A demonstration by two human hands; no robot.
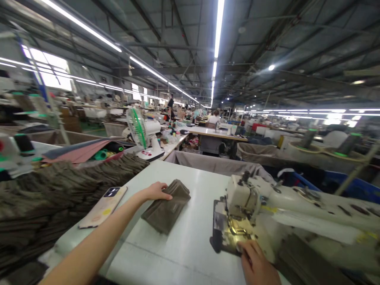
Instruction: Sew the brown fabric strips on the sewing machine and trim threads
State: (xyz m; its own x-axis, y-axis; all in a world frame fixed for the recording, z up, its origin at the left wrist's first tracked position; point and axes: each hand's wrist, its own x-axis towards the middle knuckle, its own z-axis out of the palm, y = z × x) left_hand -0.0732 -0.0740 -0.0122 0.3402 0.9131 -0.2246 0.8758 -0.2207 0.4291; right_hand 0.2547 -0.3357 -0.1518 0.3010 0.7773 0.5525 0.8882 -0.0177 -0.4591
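My left hand [158, 192] reaches across the white table and grips the left edge of a small stack of folded dark olive-brown fabric pieces [168, 211]. Its thumb lies on top, while the other fingers are partly hidden behind the edge. The stack rests on the tabletop. To the right stands a cream sewing machine [245, 198] with its lamp lighting the needle area. My right hand [257, 263] is at the front of the machine's plate, fingers curled and pressed together; anything between them is hidden. More dark fabric [308, 261] lies right of that hand.
A phone [102, 208] lies on the table's left edge, by a long heap of dark fabric pieces [26, 213]. A white fan [145, 132] stands beyond. Behind the table is a grey cloth-lined bin [213, 163]. Other workstations and a person [214, 118] are farther back.
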